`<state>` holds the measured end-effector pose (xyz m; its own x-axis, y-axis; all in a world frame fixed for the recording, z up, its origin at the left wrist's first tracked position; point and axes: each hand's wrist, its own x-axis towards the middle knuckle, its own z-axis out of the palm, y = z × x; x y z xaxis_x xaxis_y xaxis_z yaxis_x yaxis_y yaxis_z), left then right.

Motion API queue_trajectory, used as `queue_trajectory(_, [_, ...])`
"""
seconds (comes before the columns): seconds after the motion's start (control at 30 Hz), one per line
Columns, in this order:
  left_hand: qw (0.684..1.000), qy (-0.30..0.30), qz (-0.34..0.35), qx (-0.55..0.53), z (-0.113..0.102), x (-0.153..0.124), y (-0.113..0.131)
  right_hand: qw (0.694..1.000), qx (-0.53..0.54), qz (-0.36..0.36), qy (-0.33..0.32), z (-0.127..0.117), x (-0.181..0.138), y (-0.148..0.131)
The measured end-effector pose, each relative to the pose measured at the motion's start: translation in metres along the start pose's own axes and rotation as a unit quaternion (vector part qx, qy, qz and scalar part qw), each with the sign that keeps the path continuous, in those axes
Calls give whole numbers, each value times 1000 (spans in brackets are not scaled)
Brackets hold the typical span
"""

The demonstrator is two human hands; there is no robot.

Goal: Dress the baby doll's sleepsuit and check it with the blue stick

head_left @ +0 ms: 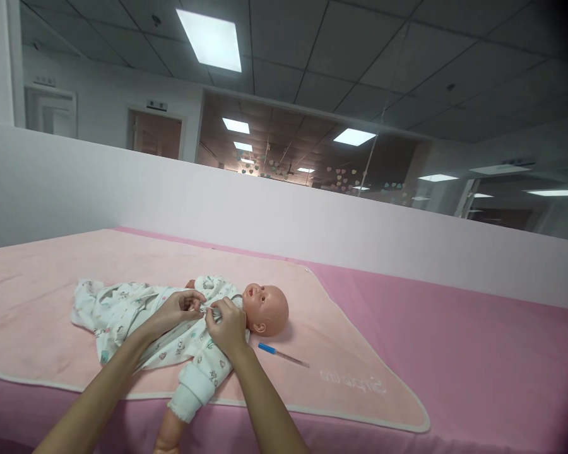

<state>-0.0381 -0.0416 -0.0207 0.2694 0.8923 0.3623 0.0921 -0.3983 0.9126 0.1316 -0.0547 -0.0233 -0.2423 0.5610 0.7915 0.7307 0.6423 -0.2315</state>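
A baby doll (266,306) lies on its back, its head to the right, dressed in a white printed gown (170,343). Both hands meet over the doll's chest. My left hand (178,309) has its fingers curled and pinched at a thin white tie (209,309) on the gown's front. Closed on the same spot from the right, my right hand (228,323) pinches the tie near the doll's neck. The fingers partly hide the tie, and I cannot make out whether it is knotted.
A thin clear stick with a blue end (284,356) lies beside the doll's head on the peach blanket (350,353). Under that is a pink cover (478,340). A white wall (288,214) with glass above it stands behind.
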Motion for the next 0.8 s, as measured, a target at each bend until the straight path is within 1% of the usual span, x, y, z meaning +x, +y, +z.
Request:
queue_trajectory(0.2, [1000,3,21,11,1,1,0,1000,4,2,1,0,0,1])
queue_trajectory(0.33, [1000,-3,16,9,1,1,1,1000,12,5,2,-1,0,0])
queue_trajectory(0.53, [1000,0,-5,-31,1,0,1,999,36,0,11,-2,-1,-1])
queue_trajectory(0.8, [998,30,-13,-57,8,-7,16,1000,21,4,-13,-2,-3,-1])
